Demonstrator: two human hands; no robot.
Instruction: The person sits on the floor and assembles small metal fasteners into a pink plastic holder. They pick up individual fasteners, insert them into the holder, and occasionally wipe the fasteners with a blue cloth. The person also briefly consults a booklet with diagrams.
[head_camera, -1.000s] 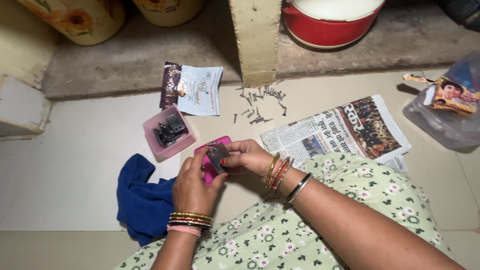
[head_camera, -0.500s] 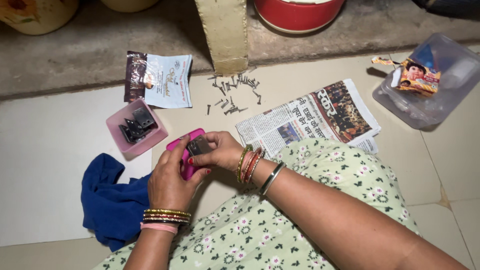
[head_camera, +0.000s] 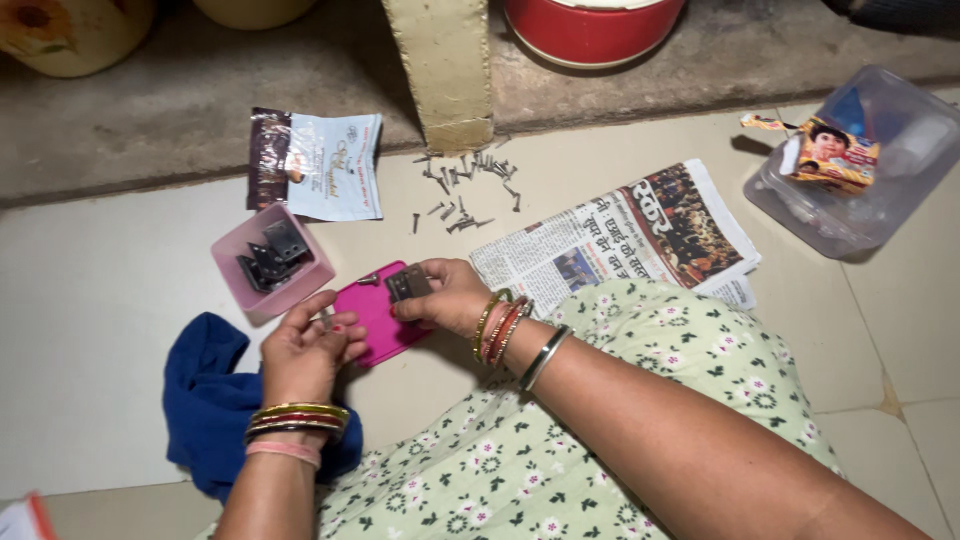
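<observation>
Hinge (head_camera: 408, 284) apparently pinched in right hand (head_camera: 447, 297).

We see the right hand (head_camera: 450, 295) pinching a small metal hinge (head_camera: 407, 285) over the magenta lid (head_camera: 375, 320), the left hand (head_camera: 305, 350) at the lid's near edge, beside the pink box (head_camera: 270, 285) of hinges.

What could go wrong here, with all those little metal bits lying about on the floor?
The loose screws lie scattered on the bare floor, so some could roll off or get lost. The right hand holds the small metal hinge only at its edge above the pink lid, so it might slip. A single screw rests on that lid and could slide off.
</observation>
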